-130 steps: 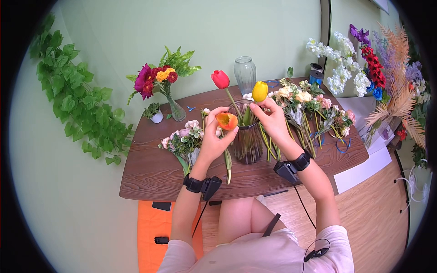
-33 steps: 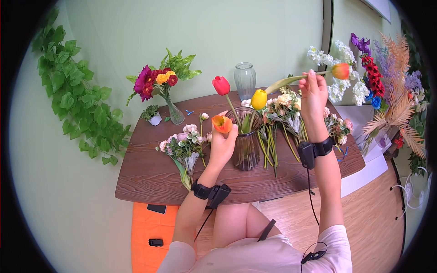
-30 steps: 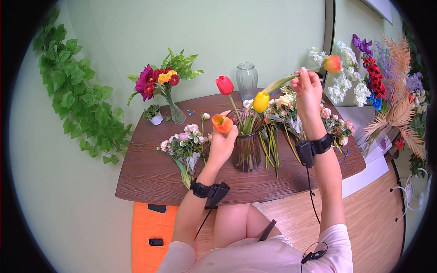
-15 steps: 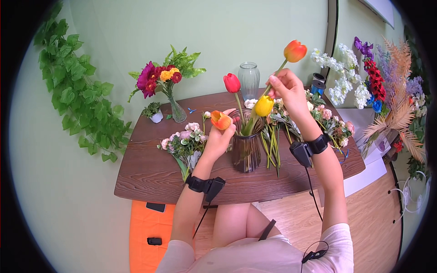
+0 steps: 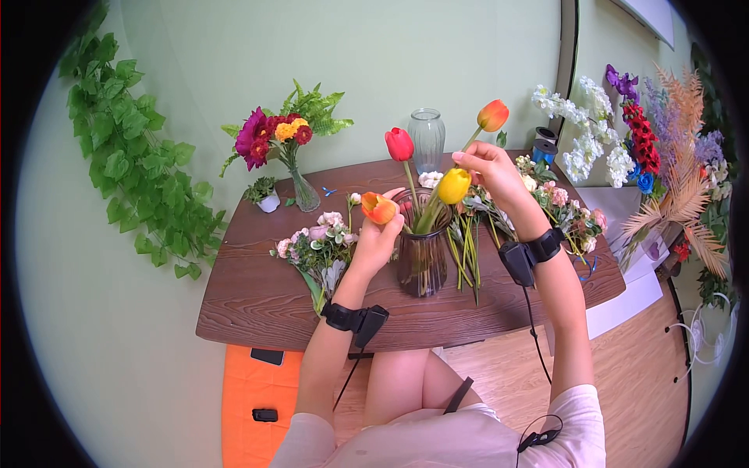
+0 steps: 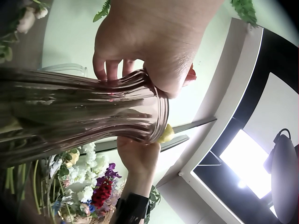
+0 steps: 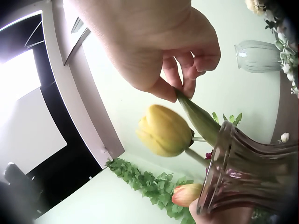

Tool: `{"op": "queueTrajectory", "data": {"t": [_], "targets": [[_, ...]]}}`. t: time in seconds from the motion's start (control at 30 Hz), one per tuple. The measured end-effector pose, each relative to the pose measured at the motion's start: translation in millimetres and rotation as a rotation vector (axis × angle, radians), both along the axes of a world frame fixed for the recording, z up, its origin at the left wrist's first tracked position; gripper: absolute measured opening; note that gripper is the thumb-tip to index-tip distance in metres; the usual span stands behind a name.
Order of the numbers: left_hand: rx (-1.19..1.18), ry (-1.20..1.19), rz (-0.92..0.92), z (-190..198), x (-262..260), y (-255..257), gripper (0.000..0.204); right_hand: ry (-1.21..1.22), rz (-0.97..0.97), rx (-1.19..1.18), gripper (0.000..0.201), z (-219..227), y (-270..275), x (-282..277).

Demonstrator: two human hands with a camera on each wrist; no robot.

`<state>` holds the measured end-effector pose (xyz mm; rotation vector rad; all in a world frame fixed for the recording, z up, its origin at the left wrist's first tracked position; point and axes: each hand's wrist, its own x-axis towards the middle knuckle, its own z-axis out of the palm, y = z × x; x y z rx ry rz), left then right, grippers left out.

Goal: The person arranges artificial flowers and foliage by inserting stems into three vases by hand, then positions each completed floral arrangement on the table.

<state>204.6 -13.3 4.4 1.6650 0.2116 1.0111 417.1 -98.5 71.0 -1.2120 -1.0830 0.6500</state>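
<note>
My left hand (image 5: 379,243) grips the ribbed, smoky glass vase (image 5: 422,273) at its neck, fingers on the far side and thumb at the rim. An orange tulip (image 5: 378,208) leans over that rim beside the thumb. With thumb and fingertips, my right hand (image 5: 493,173) pinches a second orange tulip (image 5: 493,115) by its stem and leaf (image 7: 198,114), which slants into the vase mouth. In the right wrist view the hand hides this flower head. A red tulip (image 5: 399,144) and a yellow tulip (image 5: 453,186) stand in the vase, the yellow one just below the right hand.
Pale pink flowers (image 5: 316,238) lie left of the vase, cream and pink ones (image 5: 558,195) right of it. A clear glass vase (image 5: 427,140) stands behind. A bouquet in a small vase (image 5: 304,189) and a potted succulent (image 5: 268,201) stand at the back left of the wooden table (image 5: 257,304).
My right hand has brought the orange tulip in from the right, swung it from nearly level to steep, and lowered it slightly into the vase. My left hand stays at the vase rim.
</note>
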Motion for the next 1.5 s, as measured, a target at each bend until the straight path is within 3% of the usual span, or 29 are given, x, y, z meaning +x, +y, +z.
{"op": "queueTrajectory", "data": {"t": [0.17, 0.23, 0.33, 0.4, 0.73, 0.8, 0.87, 0.93, 0.97, 1.0, 1.03, 1.5], "targets": [[-0.026, 0.058, 0.014, -3, 1, 2, 0.003, -0.02, 0.079, -0.092, 0.018, 3, 3, 4], [0.08, -0.022, 0.062, -7, 3, 4, 0.038, -0.053, 0.067, -0.118, 0.018, 5, 3, 2], [0.037, -0.021, 0.008, -10, 3, 7, 0.038, -0.221, 0.045, -0.184, 0.011, -1, 6, 3], [0.027, -0.017, 0.005, -11, 3, 7, 0.038, -0.299, 0.169, -0.016, 0.011, -10, 7, 2], [0.047, -0.013, 0.026, -14, 2, 8, 0.038, -0.42, 0.209, -0.121, 0.011, -19, 15, 0], [0.012, -0.015, 0.015, -15, 3, 8, 0.038, -0.436, 0.257, 0.224, 0.011, -22, 19, -6], [-0.024, -0.018, 0.006, -14, 4, 6, 0.038, -0.481, 0.283, 0.119, 0.014, -17, 18, -9], [-0.041, -0.04, 0.009, -5, 4, -2, 0.003, -0.526, 0.311, 0.016, 0.018, -16, 19, -14], [-0.039, -0.041, 0.011, -6, 3, 0, 0.003, -0.585, 0.339, 0.023, 0.018, -18, 21, -15], [-0.028, -0.03, -0.009, -8, 2, 3, 0.02, -0.644, 0.366, 0.03, 0.018, -20, 22, -16], [-0.017, -0.019, -0.029, -9, 2, 5, 0.039, -0.644, 0.367, 0.032, 0.018, -22, 24, -16], [-0.131, -0.034, -0.079, -4, -2, 3, 0.042, -0.415, 0.212, 0.052, 0.017, -27, 15, -24]]}}
